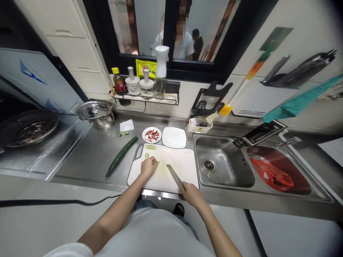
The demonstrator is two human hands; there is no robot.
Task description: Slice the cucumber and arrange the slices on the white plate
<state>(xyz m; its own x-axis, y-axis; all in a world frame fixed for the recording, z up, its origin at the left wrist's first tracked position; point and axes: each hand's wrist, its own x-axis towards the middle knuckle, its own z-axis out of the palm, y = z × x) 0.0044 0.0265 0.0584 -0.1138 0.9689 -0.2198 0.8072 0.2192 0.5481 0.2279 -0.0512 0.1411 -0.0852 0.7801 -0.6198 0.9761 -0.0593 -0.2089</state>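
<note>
A white cutting board (171,157) with a grey edge lies on the steel counter. My right hand (190,193) is wrapped round the handle of a knife (174,175), whose blade points up and left over the board. Over the board's left part, my left hand (149,166) is closed, its fingertips pinched at a small greenish bit too tiny to name. Thin cucumber slices (150,147) lie in a row at the board's upper left, with a few more (147,155) just below. A whole dark green cucumber (121,157) rests on the counter left of the board.
Behind the board stand a plate of red pieces (152,135) and a white plate (174,137). A lidded steel pot (98,114) is at the back left. The sink (223,160) is on the right, with a red bag (272,175) in its second basin.
</note>
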